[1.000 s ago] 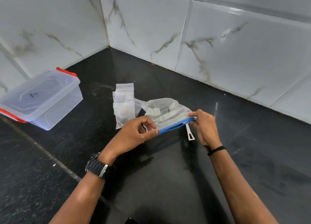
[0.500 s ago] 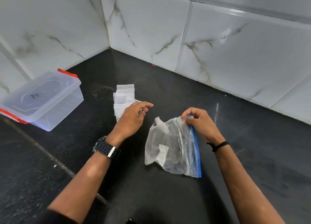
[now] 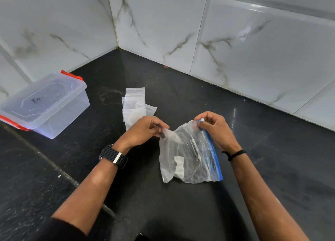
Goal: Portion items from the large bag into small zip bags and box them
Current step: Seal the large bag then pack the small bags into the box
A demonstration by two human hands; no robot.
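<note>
Both my left hand (image 3: 145, 130) and right hand (image 3: 213, 130) pinch the big bag (image 3: 190, 155); nothing portioned yet, small bags (image 3: 135, 105) and box (image 3: 45, 103) untouched.

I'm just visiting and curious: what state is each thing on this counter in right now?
Large bag: held up by two corners, blue zip edge at the right.
Left hand: pinching one corner.
Right hand: pinching the zip corner.
Small zip bags: lying piled.
Plastic box: lid on.

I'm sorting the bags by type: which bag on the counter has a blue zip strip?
The large bag, pinched at its top corners by both hands. The small zip bags stacked behind it are all clear.
</note>
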